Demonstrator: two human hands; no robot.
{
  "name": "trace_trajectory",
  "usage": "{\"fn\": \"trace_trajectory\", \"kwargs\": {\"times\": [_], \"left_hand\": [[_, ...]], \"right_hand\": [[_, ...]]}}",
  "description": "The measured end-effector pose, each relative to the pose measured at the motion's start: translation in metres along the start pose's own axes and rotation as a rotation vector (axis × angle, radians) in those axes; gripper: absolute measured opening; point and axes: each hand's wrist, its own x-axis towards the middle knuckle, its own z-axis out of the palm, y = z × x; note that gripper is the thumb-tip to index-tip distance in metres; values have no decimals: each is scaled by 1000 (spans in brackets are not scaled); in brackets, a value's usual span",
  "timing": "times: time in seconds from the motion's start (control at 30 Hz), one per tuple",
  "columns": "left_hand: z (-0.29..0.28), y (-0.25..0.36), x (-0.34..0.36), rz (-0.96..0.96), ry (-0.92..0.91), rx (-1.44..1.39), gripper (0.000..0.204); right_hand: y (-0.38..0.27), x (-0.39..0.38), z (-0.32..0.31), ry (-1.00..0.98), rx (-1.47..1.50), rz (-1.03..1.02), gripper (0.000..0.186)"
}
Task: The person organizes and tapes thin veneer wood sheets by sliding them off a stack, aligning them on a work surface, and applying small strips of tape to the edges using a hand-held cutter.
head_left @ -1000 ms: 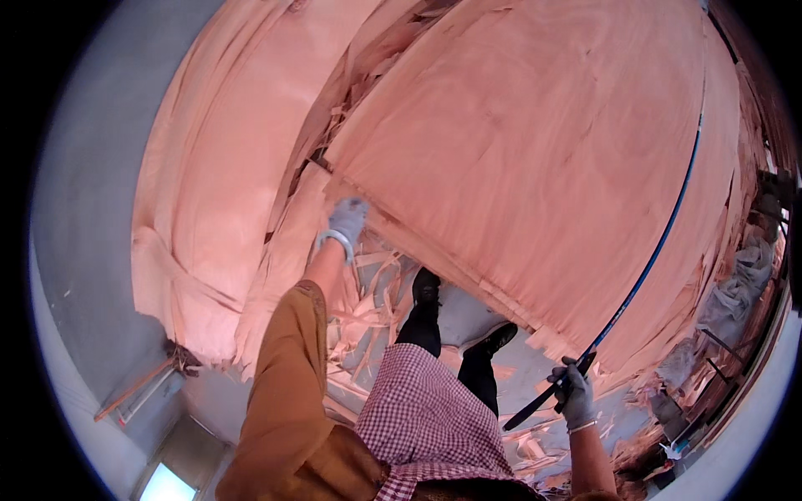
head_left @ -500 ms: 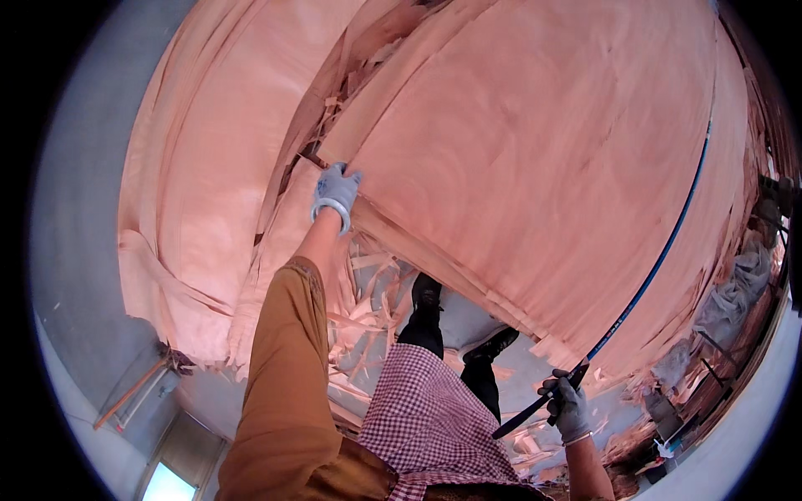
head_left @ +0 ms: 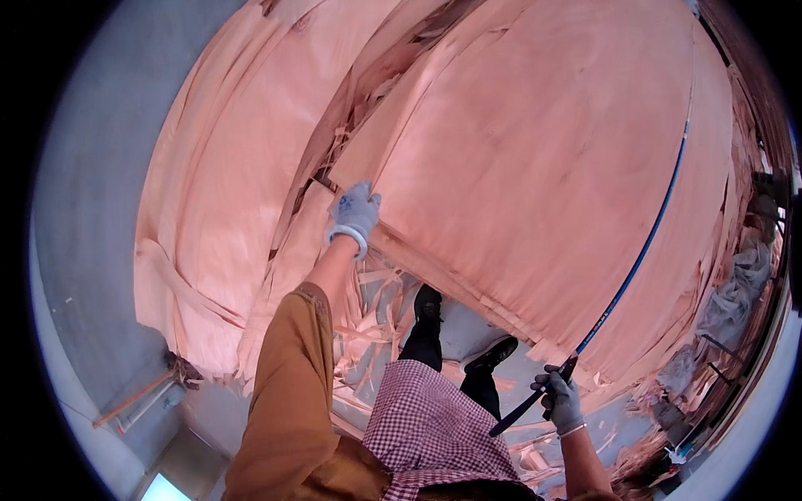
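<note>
A wide stack of thin pinkish wood veneer sheets (head_left: 543, 175) spreads out in front of me. My left hand (head_left: 357, 210), gloved in grey and with a pale bangle at the wrist, is closed on the near left corner of the top veneer sheet; its fingertips are partly hidden. Lower right, my right hand (head_left: 563, 402), in a grey glove with dark fingers, is wrapped round the black handle of a long, thin blue rod (head_left: 639, 265). The rod bends away over the right side of the stack, tapering to a pale far end.
Another veneer pile (head_left: 225, 192) lies to the left, with a gap of torn strips between. Veneer scraps (head_left: 376, 305) litter the floor by my shoes (head_left: 493, 354). Clear plastic sheeting (head_left: 735, 284) hangs along the right side. A wooden stick (head_left: 134, 399) leans at lower left.
The view has shifted a little, so the piles and my left hand appear slightly lower and farther right. Both hands keep their holds, on the veneer corner and the rod.
</note>
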Motion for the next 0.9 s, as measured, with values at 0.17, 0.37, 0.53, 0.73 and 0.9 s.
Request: {"fn": "trace_trajectory", "kwargs": {"times": [0.17,0.37,0.53,0.73,0.9], "left_hand": [[19,68,-53,566,314,-209,21],[36,212,-150,766,12,-417,22],[15,291,-205,818,-133,-470,16],[15,335,-246,1040,-126,-176,11],[41,392,-282,1207,-101,-132,10]], "right_hand": [[-2,-7,-10,-33,19,-26,30],[3,-22,-38,-62,129,-64,28],[12,-34,-75,57,138,-120,24],[24,-48,-121,177,254,-225,25],[27,-61,-163,248,310,-348,21]]}}
